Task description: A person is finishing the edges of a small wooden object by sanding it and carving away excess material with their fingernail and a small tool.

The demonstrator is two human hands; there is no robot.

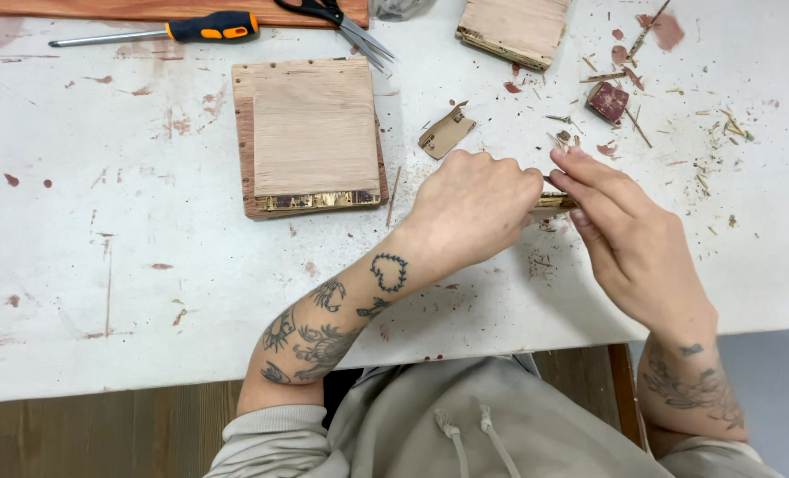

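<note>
We see both hands meet over the white table (146,292), right of centre. The left hand (474,208) is closed in a loose fist around one end of a small wood strip (554,205) w/ a gold-coloured edge; the right hand (629,239) pinches the other end betw. thumb and straight fingers. Left of them lies a square wood board (310,128). At the far edge we see a screwdriver (169,31) w/ orange-black handle, and scissors (346,22). A cardboard scrap (446,131) lies near the left hand.
</note>
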